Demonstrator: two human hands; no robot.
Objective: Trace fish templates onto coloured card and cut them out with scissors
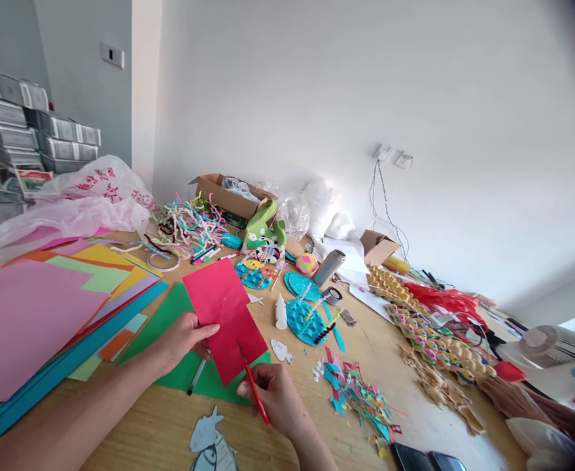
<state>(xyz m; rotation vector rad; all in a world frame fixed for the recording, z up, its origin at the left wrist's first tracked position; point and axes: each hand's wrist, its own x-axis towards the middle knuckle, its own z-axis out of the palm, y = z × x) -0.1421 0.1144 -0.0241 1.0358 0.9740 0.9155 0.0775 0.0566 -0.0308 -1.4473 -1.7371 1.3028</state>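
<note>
My left hand [186, 340] grips the left edge of a red sheet of paper [218, 301], its thumb lying on top. In my right hand [275, 396] is a pair of red-handled scissors [255, 396], and the blades meet the lower part of the red paper. A notch is cut out of the sheet's right side. Beneath it lies a green sheet [169, 304] with a pen [196, 377] on it. Fish-shaped paper cutouts [213, 445] lie on the table near me, and another fish cutout [281, 351] is right of the red paper.
Stacked coloured paper [46, 320] fills the left side. Paper scraps [360, 396], a white glue bottle [280, 313] and blue crafts [307, 320] are to the right. Pipe cleaners [189, 222] lie behind. Another person's hands [513, 399] rest at far right, near two phones [412, 456].
</note>
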